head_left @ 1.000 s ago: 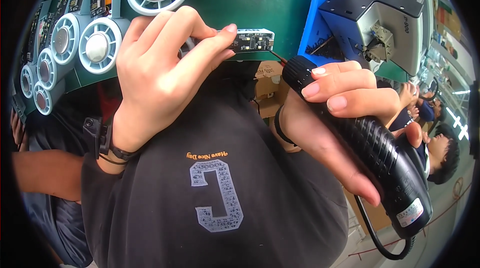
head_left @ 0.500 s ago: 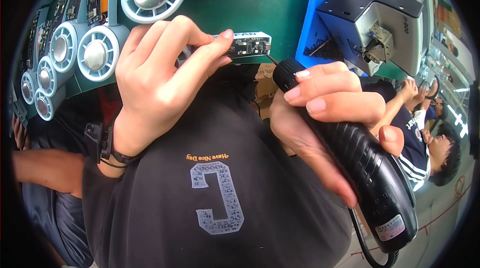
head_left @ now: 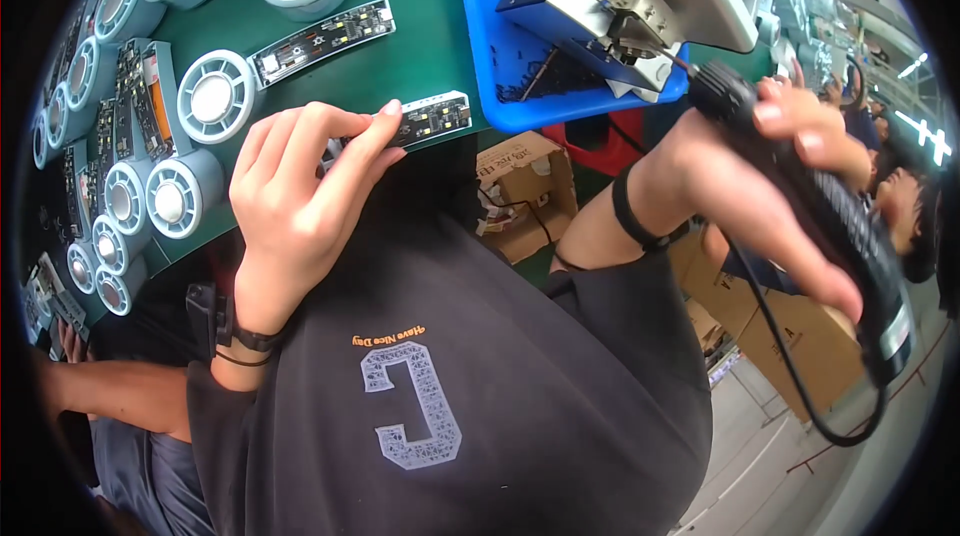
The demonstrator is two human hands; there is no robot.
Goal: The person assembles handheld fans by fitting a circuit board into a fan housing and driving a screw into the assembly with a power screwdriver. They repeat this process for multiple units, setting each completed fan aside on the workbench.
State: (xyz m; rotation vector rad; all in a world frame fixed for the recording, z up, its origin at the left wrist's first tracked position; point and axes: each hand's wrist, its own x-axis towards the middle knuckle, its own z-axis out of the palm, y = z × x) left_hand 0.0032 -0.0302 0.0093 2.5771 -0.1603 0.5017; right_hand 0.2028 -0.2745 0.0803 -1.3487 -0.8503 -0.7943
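My left hand (head_left: 300,186) is closed on a light blue fan handle with an exposed circuit board (head_left: 437,119), pinching it between thumb and fingers at the table's near edge. The fan's round head is mostly hidden behind that hand. Off to the right, my right hand (head_left: 760,186) grips a black electric screwdriver (head_left: 830,201), slightly blurred, with its cable hanging below. Its thin bit points at the metal outlet of a grey and white screw feeder (head_left: 640,6). Whether the bit touches the outlet I cannot tell.
The feeder stands in a blue tray (head_left: 530,118) with dark screws scattered inside. Another open fan (head_left: 325,41) lies on the green table (head_left: 420,61). Several fans crowd the left side. Below the table edge is an open cardboard box (head_left: 525,198). Other people sit at both sides.
My right hand has carried the screwdriver away from the circuit board, rightward to the screw feeder. My left hand still holds the fan. The view has turned to the right.
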